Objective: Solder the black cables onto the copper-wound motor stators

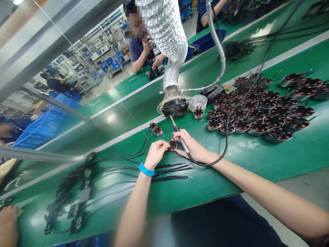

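A: What are the two hands holding?

B: The left hand (156, 152) is pinched narrow on a motor stator (172, 145), at its left edge; whether the fingertips grip the rim or a lead there is too small to tell. The right hand (192, 144) is closed around a soldering iron (183, 139), its tip pointing away from the stator — up toward the fan grille (175, 108) of the fume extractor.

A: And where exactly is that stator?

B: Between the two hands, low over the green bench (221, 185); a lower digit of the right hand comes close to its right side, though I cannot tell whether it touches.

A: What lies around them?

B: Just beyond the left hand sit two more stators (158, 131), side by side, with black cables running off to the left; under the wrist with the blue band (146, 169), loose cable ends (177, 168) lie across the bench; farther left are small circuit boards (86, 172) on dark plates.

A: And to the right?

B: A large cluster of stators (257, 113); a translucent tub (199, 102) stands beside the extractor — foil duct (169, 34) above it; across the bench, a co-worker's hands (157, 61) hold a black part.
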The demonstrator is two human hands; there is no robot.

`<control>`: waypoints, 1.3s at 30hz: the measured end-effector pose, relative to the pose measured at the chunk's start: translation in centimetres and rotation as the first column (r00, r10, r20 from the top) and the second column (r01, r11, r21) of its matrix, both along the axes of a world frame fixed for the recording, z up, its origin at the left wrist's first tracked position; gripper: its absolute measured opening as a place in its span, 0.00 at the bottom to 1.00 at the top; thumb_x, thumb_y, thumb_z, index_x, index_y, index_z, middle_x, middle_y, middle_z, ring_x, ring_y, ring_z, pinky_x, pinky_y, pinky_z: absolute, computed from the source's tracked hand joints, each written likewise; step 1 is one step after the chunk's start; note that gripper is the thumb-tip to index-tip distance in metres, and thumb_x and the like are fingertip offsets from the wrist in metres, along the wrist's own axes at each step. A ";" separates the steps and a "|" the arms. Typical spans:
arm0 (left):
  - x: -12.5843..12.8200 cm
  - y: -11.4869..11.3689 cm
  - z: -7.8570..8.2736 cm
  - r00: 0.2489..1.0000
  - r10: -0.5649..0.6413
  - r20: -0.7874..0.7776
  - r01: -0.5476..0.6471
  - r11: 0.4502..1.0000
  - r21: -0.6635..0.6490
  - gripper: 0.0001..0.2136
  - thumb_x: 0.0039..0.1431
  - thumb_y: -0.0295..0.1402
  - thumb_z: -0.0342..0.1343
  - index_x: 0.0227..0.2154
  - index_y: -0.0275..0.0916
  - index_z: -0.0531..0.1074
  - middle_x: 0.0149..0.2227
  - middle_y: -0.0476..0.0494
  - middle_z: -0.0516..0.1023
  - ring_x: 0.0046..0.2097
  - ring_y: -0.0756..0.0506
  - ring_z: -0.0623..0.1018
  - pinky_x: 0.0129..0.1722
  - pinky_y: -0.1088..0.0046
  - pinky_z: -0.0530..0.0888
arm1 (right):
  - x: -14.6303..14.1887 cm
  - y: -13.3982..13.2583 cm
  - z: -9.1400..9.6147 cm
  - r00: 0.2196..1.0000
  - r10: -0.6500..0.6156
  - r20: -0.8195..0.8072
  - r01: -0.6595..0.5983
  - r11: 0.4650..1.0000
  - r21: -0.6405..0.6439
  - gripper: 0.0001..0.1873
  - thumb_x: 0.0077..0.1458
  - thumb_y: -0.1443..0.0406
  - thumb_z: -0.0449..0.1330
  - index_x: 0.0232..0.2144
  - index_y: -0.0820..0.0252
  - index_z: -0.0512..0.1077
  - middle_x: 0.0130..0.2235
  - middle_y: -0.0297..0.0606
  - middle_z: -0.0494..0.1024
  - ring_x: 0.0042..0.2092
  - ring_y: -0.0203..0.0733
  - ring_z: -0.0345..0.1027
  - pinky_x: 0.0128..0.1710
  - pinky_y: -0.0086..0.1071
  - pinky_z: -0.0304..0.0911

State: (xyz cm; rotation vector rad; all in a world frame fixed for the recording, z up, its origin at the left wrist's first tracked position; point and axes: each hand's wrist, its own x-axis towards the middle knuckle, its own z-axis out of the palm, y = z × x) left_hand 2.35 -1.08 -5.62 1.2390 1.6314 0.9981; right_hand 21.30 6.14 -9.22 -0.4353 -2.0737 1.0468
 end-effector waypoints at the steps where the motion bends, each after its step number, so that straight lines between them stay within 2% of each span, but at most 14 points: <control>1: 0.0 0.1 0.2 0.999 0.026 -0.034 -0.026 1.000 -0.007 0.13 0.55 0.42 0.59 0.27 0.34 0.75 0.27 0.47 0.75 0.30 0.49 0.70 0.33 0.74 0.65 | -0.1 0.0 -0.3 1.000 -0.001 -0.028 0.001 1.000 -0.018 0.26 0.57 0.69 0.63 0.53 0.51 0.58 0.52 0.42 0.61 0.49 0.45 0.71 0.52 0.44 0.72; 4: 0.3 1.0 1.0 0.971 0.101 -0.218 -0.093 0.994 0.051 0.17 0.58 0.46 0.57 0.25 0.35 0.75 0.24 0.49 0.72 0.27 0.51 0.66 0.30 0.74 0.62 | -0.3 -0.2 -0.9 0.997 -0.020 -0.079 0.017 0.999 -0.045 0.27 0.57 0.68 0.64 0.54 0.50 0.57 0.54 0.43 0.60 0.51 0.46 0.71 0.55 0.47 0.71; 6: 0.9 2.2 1.5 0.937 0.110 -0.330 -0.082 0.992 0.098 0.19 0.59 0.46 0.56 0.22 0.36 0.73 0.22 0.51 0.69 0.27 0.51 0.65 0.29 0.74 0.60 | -0.3 -0.3 -1.1 0.995 -0.047 -0.091 0.044 0.998 -0.041 0.28 0.56 0.66 0.66 0.54 0.50 0.58 0.54 0.43 0.61 0.53 0.48 0.69 0.57 0.49 0.70; 10: 2.0 4.7 1.8 0.907 0.034 -0.419 -0.032 0.999 0.011 0.19 0.56 0.44 0.57 0.17 0.37 0.68 0.18 0.52 0.65 0.24 0.51 0.63 0.27 0.73 0.58 | -0.2 -0.4 -1.4 0.989 -0.088 -0.118 0.083 0.996 -0.043 0.28 0.56 0.64 0.67 0.54 0.49 0.59 0.53 0.43 0.62 0.55 0.50 0.67 0.57 0.51 0.70; 13: 1.6 5.2 1.8 0.937 -0.015 -0.348 -0.005 0.998 -0.057 0.14 0.55 0.37 0.55 0.17 0.36 0.71 0.18 0.51 0.67 0.25 0.50 0.65 0.27 0.73 0.59 | -0.1 -0.4 -1.6 0.987 -0.087 -0.133 0.079 0.995 -0.064 0.25 0.58 0.64 0.65 0.54 0.49 0.59 0.54 0.44 0.61 0.55 0.49 0.69 0.57 0.51 0.71; 15: 0.7 4.8 1.7 0.969 -0.092 -0.228 0.080 0.995 -0.063 0.12 0.55 0.35 0.55 0.21 0.35 0.74 0.23 0.48 0.72 0.28 0.49 0.69 0.31 0.73 0.64 | -0.2 -0.4 -1.8 0.988 -0.072 -0.138 0.061 0.995 -0.082 0.25 0.59 0.64 0.64 0.54 0.49 0.58 0.56 0.44 0.60 0.52 0.47 0.72 0.56 0.50 0.72; 18: -0.7 3.8 1.4 0.965 -0.253 -0.065 0.255 0.967 0.020 0.11 0.57 0.39 0.58 0.29 0.35 0.78 0.33 0.43 0.78 0.37 0.46 0.74 0.41 0.71 0.69 | -0.4 -0.3 -2.0 0.989 -0.039 -0.144 0.025 0.995 -0.099 0.24 0.61 0.64 0.63 0.54 0.49 0.58 0.56 0.43 0.60 0.51 0.45 0.73 0.55 0.49 0.73; 20: -1.2 3.4 1.0 0.951 -0.306 -0.034 0.308 0.948 0.075 0.13 0.59 0.41 0.59 0.31 0.35 0.79 0.35 0.42 0.77 0.40 0.46 0.74 0.45 0.70 0.69 | -0.5 -0.3 -2.1 0.988 -0.033 -0.148 0.018 0.994 -0.106 0.23 0.61 0.65 0.63 0.54 0.49 0.58 0.54 0.42 0.61 0.51 0.45 0.73 0.54 0.47 0.74; 22: -1.2 3.3 0.7 0.953 -0.302 -0.032 0.303 0.949 0.081 0.14 0.59 0.42 0.59 0.31 0.35 0.79 0.35 0.42 0.77 0.40 0.46 0.74 0.45 0.70 0.69 | -0.6 -0.2 -2.1 0.987 -0.035 -0.157 0.017 0.993 -0.117 0.23 0.60 0.65 0.63 0.54 0.50 0.59 0.54 0.42 0.61 0.50 0.45 0.73 0.53 0.47 0.74; 25: -0.5 3.5 0.8 0.965 -0.259 -0.052 0.259 0.966 -0.001 0.17 0.59 0.46 0.60 0.28 0.34 0.77 0.31 0.44 0.77 0.35 0.48 0.73 0.39 0.71 0.69 | -0.5 -0.3 -1.9 0.987 -0.037 -0.156 0.019 0.993 -0.117 0.24 0.59 0.67 0.63 0.54 0.50 0.58 0.55 0.44 0.61 0.51 0.45 0.72 0.54 0.47 0.73; 30: 0.8 4.0 1.4 0.947 -0.200 -0.253 0.186 0.979 -0.079 0.22 0.50 0.51 0.65 0.18 0.35 0.72 0.21 0.51 0.69 0.25 0.52 0.65 0.27 0.74 0.62 | -0.2 -0.3 -1.4 0.989 -0.109 -0.095 0.107 0.994 -0.030 0.27 0.55 0.69 0.66 0.53 0.51 0.59 0.53 0.45 0.65 0.56 0.53 0.67 0.56 0.54 0.69; 32: 0.7 4.0 1.6 0.951 -0.215 -0.220 0.197 0.975 -0.101 0.19 0.50 0.48 0.65 0.19 0.35 0.74 0.21 0.50 0.70 0.26 0.51 0.67 0.27 0.74 0.63 | -0.2 -0.3 -1.3 0.990 -0.092 -0.108 0.087 0.995 -0.057 0.26 0.56 0.68 0.66 0.52 0.51 0.59 0.53 0.44 0.64 0.54 0.51 0.69 0.55 0.52 0.71; 36: -0.3 4.2 1.5 0.953 -0.302 -0.002 0.298 0.944 -0.139 0.14 0.53 0.43 0.63 0.27 0.34 0.80 0.29 0.44 0.78 0.31 0.48 0.74 0.35 0.72 0.70 | -0.4 -0.3 -1.6 0.984 -0.013 -0.178 -0.015 0.988 -0.155 0.23 0.60 0.66 0.63 0.52 0.50 0.58 0.55 0.43 0.60 0.50 0.44 0.74 0.53 0.46 0.74; 39: -0.9 4.2 1.2 0.947 -0.319 0.027 0.320 0.942 -0.102 0.13 0.54 0.42 0.64 0.30 0.34 0.82 0.32 0.42 0.79 0.34 0.47 0.75 0.39 0.71 0.71 | -0.6 -0.2 -1.9 0.980 -0.015 -0.198 -0.019 0.986 -0.168 0.23 0.59 0.65 0.64 0.52 0.50 0.58 0.55 0.42 0.60 0.49 0.44 0.75 0.54 0.47 0.75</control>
